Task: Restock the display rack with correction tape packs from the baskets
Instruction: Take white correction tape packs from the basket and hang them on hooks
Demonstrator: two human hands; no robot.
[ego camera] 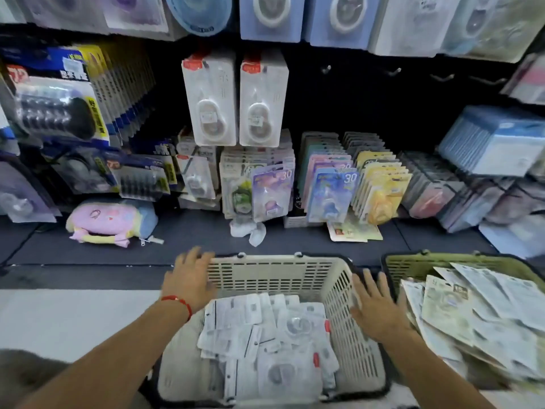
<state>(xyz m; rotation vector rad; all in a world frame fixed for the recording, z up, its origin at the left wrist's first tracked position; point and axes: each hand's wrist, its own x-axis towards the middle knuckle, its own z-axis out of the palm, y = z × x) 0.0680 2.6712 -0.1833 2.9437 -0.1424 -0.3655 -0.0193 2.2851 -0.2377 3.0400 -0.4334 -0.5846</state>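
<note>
Left hand (188,278) spread flat, fingers straight and apart, pressed against the outer far-left corner of the beige slotted plastic basket (348,329); thin red cord bracelet (178,301) round its wrist. Right hand (374,305) likewise open, fingers splayed, laid against the basket's right wall, in the gap between that basket and the olive-green slotted plastic basket (413,264) just to its right. Nothing gripped by either hand. Fingertips of both blurred, so exact contact hard to judge.

Between the two hands, inside the beige basket, a loose heap of white carded correction tape packs (265,343), mostly face down. Right of the right hand, a larger pile of pale printed flat packs (472,308) spilling over the green basket's edge, smeared and partly cut off by the frame.

Beyond the hands, the dark display rack (383,107) with hooks: two white blister-carded correction tape packs (236,98) hanging straight ahead of the left hand, pastel carded packs marked 30 (333,196) standing on the lower shelf ahead of the right hand. Farther left of the left hand, a pink and blue plush pouch (112,219) lying on the shelf. Top row of goods cropped and out of focus.
</note>
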